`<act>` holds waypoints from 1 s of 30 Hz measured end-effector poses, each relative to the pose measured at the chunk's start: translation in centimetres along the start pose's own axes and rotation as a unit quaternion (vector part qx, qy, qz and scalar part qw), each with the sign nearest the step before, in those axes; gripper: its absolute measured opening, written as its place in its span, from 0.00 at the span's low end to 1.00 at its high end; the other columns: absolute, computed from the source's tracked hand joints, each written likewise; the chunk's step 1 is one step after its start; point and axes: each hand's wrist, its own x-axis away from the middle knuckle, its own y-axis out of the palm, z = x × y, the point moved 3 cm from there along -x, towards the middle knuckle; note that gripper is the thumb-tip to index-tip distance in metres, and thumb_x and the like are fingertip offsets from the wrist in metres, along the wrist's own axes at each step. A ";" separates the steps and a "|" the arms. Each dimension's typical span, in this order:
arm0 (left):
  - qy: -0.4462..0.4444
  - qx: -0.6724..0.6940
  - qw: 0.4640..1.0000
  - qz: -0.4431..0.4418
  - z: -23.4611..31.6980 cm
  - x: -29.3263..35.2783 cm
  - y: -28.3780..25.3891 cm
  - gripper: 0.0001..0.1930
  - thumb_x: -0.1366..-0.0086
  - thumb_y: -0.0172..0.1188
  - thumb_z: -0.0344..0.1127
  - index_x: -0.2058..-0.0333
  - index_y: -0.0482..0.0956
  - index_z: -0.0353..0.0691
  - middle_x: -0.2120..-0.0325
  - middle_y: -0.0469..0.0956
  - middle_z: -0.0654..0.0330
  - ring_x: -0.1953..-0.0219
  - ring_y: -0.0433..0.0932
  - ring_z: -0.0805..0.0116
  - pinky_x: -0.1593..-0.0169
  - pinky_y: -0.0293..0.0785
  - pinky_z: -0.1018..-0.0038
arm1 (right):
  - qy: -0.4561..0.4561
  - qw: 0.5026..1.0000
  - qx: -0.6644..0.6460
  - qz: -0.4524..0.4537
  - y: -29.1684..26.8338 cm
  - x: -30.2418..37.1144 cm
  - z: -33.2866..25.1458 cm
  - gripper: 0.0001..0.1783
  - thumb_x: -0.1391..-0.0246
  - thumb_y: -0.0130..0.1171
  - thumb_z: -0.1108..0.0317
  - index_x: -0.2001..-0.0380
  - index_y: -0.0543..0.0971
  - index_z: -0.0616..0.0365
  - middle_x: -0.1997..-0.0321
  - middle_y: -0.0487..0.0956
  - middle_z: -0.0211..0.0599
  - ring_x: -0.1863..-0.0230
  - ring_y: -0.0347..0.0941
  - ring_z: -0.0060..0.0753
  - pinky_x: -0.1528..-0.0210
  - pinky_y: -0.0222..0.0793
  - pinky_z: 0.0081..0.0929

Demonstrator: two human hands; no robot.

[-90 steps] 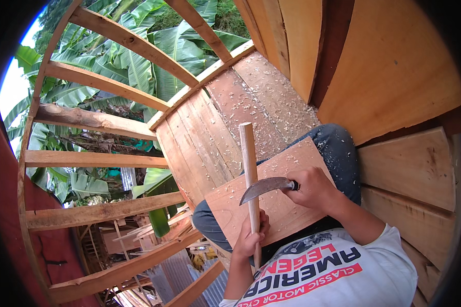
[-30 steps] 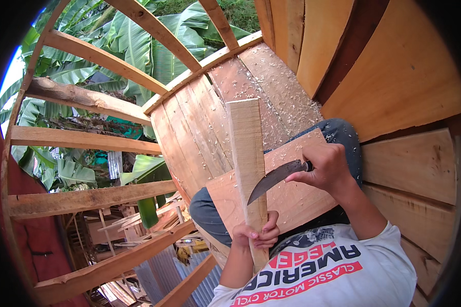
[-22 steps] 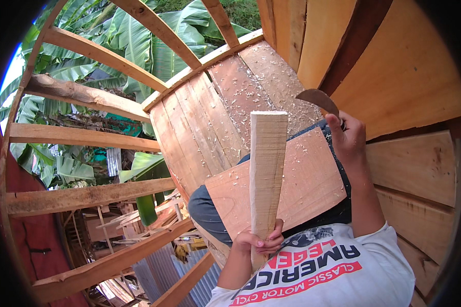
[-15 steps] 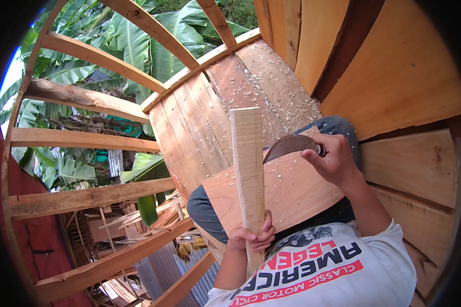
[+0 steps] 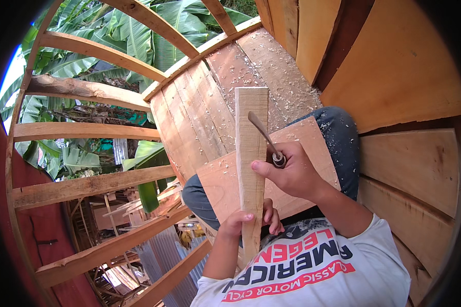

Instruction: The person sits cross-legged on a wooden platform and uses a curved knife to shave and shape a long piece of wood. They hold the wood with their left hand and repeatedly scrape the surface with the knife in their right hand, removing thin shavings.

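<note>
A long pale wooden piece [image 5: 252, 138] stands up in front of my chest, its lower end near my shirt. My left hand [image 5: 235, 223] is closed around its lower part, thumb on the near face and fingers curled at the right side. My right hand [image 5: 297, 171] grips a knife by its handle, most of which the fist hides. The curved, dark blade [image 5: 261, 128] points up and left, across the wood's right edge in this view. The right thumb rests against the wood. Under both, a flat board [image 5: 220, 179] lies across my lap.
Shavings [image 5: 292, 92] litter the plank floor [image 5: 189, 112] ahead. Plank walls [image 5: 394, 66] close in on the right. Along the left runs an open frame of wooden bars [image 5: 87, 132], with banana leaves [image 5: 138, 41] and corrugated sheets [image 5: 161, 261] beyond.
My right hand has moved left to the wooden piece, and the knife blade has turned to point upward. The wood has risen slightly, and the left-hand fingers have loosened a little.
</note>
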 end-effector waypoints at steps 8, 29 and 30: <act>0.043 -0.444 0.850 0.281 0.7 -0.1 1.0 0.25 0.44 0.64 0.38 0.51 0.68 0.33 0.70 0.74 0.59 0.69 0.73 0.72 0.60 0.71 0.73 | -0.031 0.983 0.129 0.130 -4.7 0.3 -0.7 0.14 0.49 0.63 0.66 0.82 0.75 0.63 0.89 0.64 0.20 0.83 0.55 0.10 0.83 0.51 0.20; 0.113 -0.457 0.795 0.384 0.7 -0.7 -0.1 0.25 0.48 0.69 0.37 0.56 0.70 0.32 0.66 0.79 0.48 0.62 0.79 0.64 0.59 0.73 0.72 | -0.050 0.838 0.543 -0.005 -5.7 3.7 3.1 0.27 0.56 0.65 0.44 0.87 0.71 0.57 0.90 0.68 0.40 0.88 0.69 0.43 0.85 0.62 0.31; 0.107 -0.433 0.804 0.393 0.7 -0.8 0.0 0.24 0.49 0.69 0.36 0.57 0.70 0.32 0.67 0.78 0.51 0.64 0.77 0.67 0.60 0.72 0.74 | -0.060 0.825 0.561 0.002 -6.0 3.5 3.0 0.28 0.57 0.65 0.43 0.87 0.70 0.57 0.91 0.68 0.39 0.88 0.69 0.42 0.85 0.62 0.31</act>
